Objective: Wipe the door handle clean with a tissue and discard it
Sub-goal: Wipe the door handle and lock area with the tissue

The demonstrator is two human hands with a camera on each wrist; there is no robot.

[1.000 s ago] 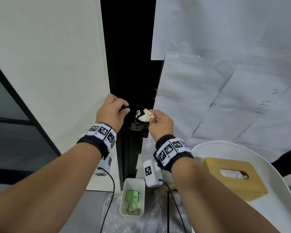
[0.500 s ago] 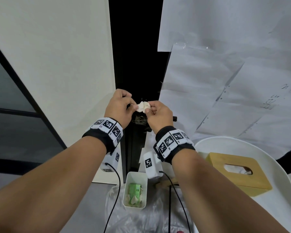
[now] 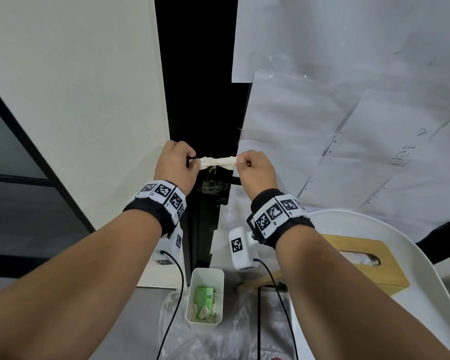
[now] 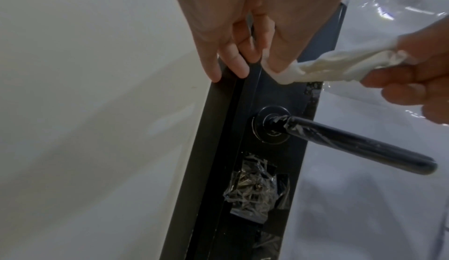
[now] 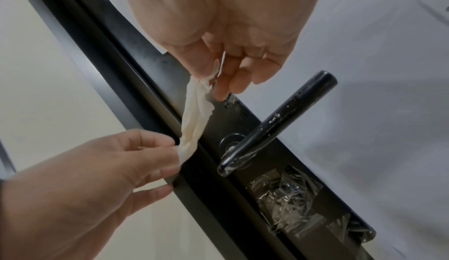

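A crumpled white tissue is stretched into a strip between both hands in front of the black door edge. My left hand pinches its left end between thumb and forefinger. My right hand pinches the other end. The black lever door handle sticks out just below the tissue, untouched by either hand; the handle shows whitish smears. In the head view the handle is mostly hidden behind the hands.
A white bin holding a green packet stands on the floor below the hands. A wooden tissue box sits on a white chair at the right. Paper sheets cover the door; torn tape sits below the handle.
The left hand came off the door edge and took the tissue's free end. Both hands rose and pulled apart, stretching the wad into a strip.
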